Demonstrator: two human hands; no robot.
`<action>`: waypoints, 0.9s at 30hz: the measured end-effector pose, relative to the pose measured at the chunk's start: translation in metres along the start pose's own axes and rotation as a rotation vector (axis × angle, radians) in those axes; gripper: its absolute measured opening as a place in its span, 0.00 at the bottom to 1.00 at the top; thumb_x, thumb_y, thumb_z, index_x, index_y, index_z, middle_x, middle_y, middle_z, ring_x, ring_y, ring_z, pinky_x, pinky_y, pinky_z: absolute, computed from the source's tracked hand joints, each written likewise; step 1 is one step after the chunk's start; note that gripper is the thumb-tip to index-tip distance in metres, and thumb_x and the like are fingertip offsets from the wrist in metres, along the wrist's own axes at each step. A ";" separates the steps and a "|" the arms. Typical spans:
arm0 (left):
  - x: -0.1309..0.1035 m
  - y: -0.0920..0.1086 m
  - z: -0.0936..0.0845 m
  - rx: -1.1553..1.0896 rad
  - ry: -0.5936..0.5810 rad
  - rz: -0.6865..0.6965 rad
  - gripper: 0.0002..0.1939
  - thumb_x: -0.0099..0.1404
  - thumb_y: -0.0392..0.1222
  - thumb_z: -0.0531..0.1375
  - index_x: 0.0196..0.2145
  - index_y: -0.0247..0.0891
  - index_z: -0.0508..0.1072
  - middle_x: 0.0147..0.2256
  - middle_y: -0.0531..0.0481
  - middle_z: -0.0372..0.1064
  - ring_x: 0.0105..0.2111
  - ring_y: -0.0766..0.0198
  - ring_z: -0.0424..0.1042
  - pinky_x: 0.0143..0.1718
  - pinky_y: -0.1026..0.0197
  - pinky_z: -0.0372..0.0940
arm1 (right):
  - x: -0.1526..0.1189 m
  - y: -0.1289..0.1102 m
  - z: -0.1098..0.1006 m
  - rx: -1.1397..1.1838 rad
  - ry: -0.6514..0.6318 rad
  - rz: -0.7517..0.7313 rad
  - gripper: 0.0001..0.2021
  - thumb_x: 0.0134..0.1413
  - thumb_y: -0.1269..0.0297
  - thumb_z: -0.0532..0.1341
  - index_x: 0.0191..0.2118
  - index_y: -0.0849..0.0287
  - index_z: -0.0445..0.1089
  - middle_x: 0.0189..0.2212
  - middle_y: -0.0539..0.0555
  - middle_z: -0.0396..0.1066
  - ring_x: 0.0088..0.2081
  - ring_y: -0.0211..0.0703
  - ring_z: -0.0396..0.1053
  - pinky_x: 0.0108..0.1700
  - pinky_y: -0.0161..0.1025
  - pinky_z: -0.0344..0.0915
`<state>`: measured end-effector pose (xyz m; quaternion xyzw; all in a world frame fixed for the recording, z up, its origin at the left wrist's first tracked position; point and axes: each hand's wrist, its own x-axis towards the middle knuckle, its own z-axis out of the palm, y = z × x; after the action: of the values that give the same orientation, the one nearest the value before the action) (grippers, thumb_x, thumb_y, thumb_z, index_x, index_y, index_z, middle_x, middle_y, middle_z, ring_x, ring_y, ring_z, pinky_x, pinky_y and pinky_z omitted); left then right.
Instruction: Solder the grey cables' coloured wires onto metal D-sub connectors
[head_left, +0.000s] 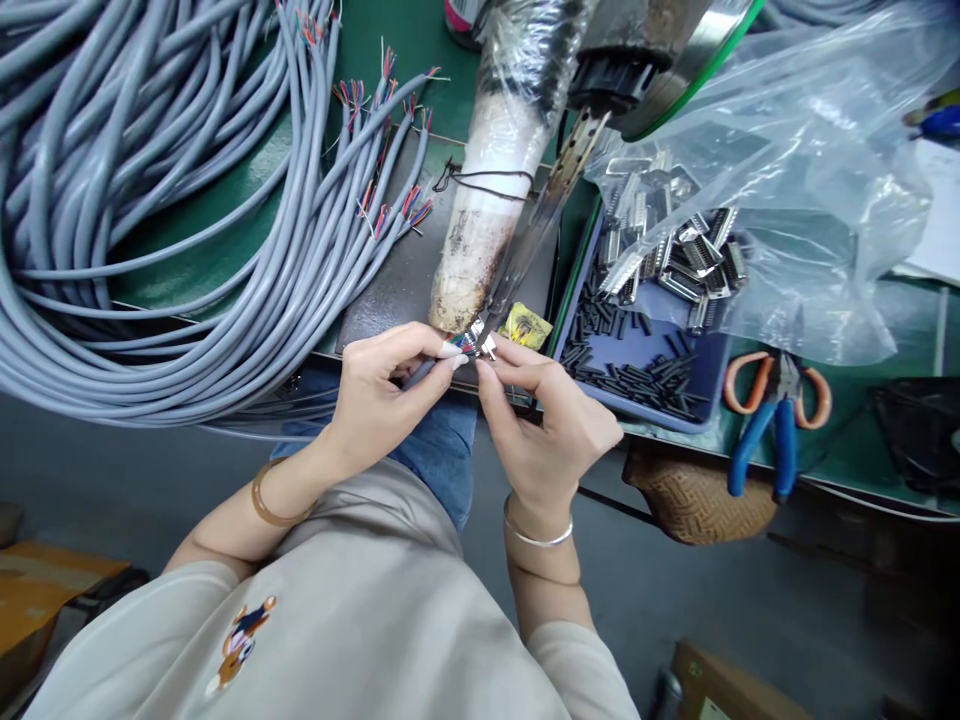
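Note:
My left hand [394, 385] pinches the stripped end of a grey cable, whose thin coloured wires [466, 343] fan out past the fingertips. Between finger and thumb, my right hand [544, 400] grips a small metal connector [487, 347] set against those wires. Just above both hands, the tip of a soldering iron [517, 265] slants down to the joint. The mouth of a stained white tube [480, 230], wrapped in clear film, opens beside the tip. A yellow sponge [526, 327] lies right of the iron. My fingertips partly cover the connector.
Many grey cables [247, 300] with stripped ends lie coiled at left. On the right, a blue tray [694, 420] holds short black sleeves [630, 380] and metal connectors [705, 255] under a clear plastic bag [817, 200]. Orange-handled scissors [742, 385] and blue-handled cutters [784, 440] lie at the table edge.

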<state>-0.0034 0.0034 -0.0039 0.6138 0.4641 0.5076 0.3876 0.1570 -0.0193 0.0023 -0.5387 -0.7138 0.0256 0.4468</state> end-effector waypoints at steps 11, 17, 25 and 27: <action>-0.007 -0.005 -0.001 0.045 -0.039 0.093 0.01 0.66 0.35 0.67 0.36 0.37 0.80 0.33 0.48 0.80 0.26 0.68 0.71 0.27 0.64 0.65 | -0.009 0.002 -0.004 -0.062 -0.009 -0.096 0.08 0.62 0.73 0.68 0.40 0.53 0.72 0.43 0.49 0.84 0.39 0.39 0.84 0.39 0.30 0.77; -0.012 -0.003 -0.001 0.048 0.023 0.086 0.03 0.67 0.34 0.66 0.35 0.37 0.81 0.28 0.53 0.78 0.20 0.74 0.61 0.23 0.67 0.58 | -0.015 0.008 -0.008 0.140 0.254 0.065 0.04 0.66 0.66 0.66 0.43 0.50 0.77 0.28 0.44 0.80 0.22 0.36 0.75 0.25 0.34 0.71; -0.007 -0.004 -0.003 0.052 0.019 0.000 0.03 0.65 0.37 0.67 0.34 0.36 0.82 0.20 0.56 0.69 0.17 0.73 0.55 0.21 0.66 0.53 | -0.017 0.004 -0.006 0.197 0.271 0.147 0.12 0.67 0.69 0.63 0.52 0.48 0.72 0.36 0.46 0.82 0.33 0.42 0.82 0.36 0.40 0.80; -0.006 -0.004 -0.003 0.050 0.009 -0.019 0.04 0.65 0.37 0.66 0.34 0.36 0.82 0.20 0.56 0.69 0.17 0.73 0.56 0.21 0.66 0.53 | -0.018 0.005 -0.003 0.136 0.133 0.128 0.07 0.65 0.69 0.65 0.47 0.51 0.74 0.41 0.49 0.83 0.43 0.46 0.84 0.47 0.44 0.82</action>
<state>-0.0072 -0.0011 -0.0083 0.6167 0.4842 0.4948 0.3747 0.1632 -0.0331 -0.0094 -0.5522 -0.6432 0.0664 0.5262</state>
